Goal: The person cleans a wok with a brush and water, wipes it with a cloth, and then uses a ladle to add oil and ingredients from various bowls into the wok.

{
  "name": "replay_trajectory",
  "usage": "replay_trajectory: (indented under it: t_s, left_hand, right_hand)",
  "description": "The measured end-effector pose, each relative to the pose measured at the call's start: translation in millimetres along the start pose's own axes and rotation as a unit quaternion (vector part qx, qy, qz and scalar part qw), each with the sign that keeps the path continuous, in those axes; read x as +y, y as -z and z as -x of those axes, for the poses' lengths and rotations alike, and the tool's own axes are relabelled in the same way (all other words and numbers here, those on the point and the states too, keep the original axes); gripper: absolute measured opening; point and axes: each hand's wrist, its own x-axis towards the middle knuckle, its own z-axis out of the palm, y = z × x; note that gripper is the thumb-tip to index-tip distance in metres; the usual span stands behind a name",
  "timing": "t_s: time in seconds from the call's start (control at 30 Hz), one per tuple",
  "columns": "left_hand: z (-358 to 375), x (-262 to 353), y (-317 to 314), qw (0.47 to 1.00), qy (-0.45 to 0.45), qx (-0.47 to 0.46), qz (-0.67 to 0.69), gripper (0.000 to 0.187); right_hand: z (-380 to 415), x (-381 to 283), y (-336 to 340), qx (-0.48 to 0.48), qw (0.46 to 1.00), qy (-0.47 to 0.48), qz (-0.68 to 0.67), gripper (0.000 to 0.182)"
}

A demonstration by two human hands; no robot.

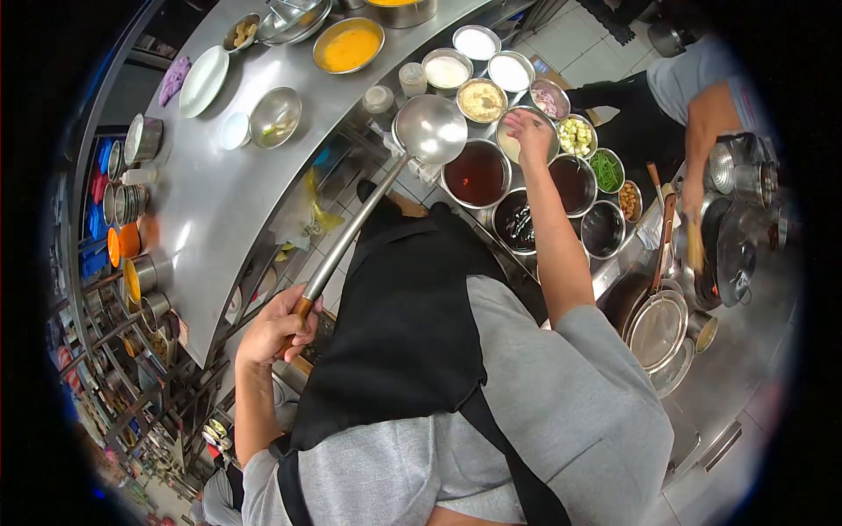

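My left hand is wrapped round the wooden grip of a long-handled metal ladle. The ladle's wide round bowl shows no food in it and is beside the seasoning containers. My right hand is over a metal bowl of pale contents, its fingers loosely extended, nothing visible in them. Close around it are a bowl of beige paste or powder, chopped pale pink pieces, yellowish cubes and a pot of dark red-brown liquid.
Bowls of white powder, green pieces and brown nuts surround the group. A steel counter at left bears an orange-yellow liquid bowl and a white plate. At right, another person's arm reaches toward a wok; strainers lie nearby.
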Motion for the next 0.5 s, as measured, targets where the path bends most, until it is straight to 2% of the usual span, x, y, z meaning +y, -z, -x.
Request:
replay_trajectory:
  t_s: [0.17, 0.33, 0.5]
  left_hand:
    - [1.3, -5.9, 2.6, 1.0, -0.007, 0.007, 0.003, 0.032]
    - [0.3, -7.6, 4.8, 1.0, -0.012, -0.002, -0.01, 0.032]
    - [-5.1, -6.2, 4.2, 1.0, -0.021, -0.011, -0.011, 0.03]
  right_hand:
    - [-3.1, 1.6, -0.3, -0.01, 0.999, -0.026, -0.026, 0.025]
    - [0.1, -3.6, 4.8, 0.024, 0.989, -0.077, -0.122, 0.025]
    - [11.0, -20.5, 14.8, 0.022, 0.989, -0.072, -0.128, 0.025]
